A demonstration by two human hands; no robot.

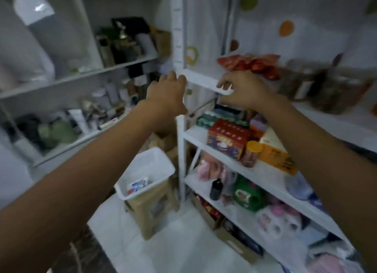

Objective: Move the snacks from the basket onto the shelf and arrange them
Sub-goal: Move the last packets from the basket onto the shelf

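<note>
Sitting in the white basket (152,160) is 1 blue-white packet (138,186).

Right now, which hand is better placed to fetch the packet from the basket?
Left, probably. The white basket with the blue-and-white packet sits below the left hand; the right hand is farther across, at the shelf edge.

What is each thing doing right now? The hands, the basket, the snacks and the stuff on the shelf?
Left hand, at the top shelf's corner, fingers hidden.
Right hand, fingers curled over the top shelf's front edge.
Basket, upright on a stool, one packet left inside.
Red snack bags, lying on the top shelf.
Red box, standing on the shelf below.
Orange-lidded jar, upright, lid on.
Dark bottle, upright, capped.
</note>
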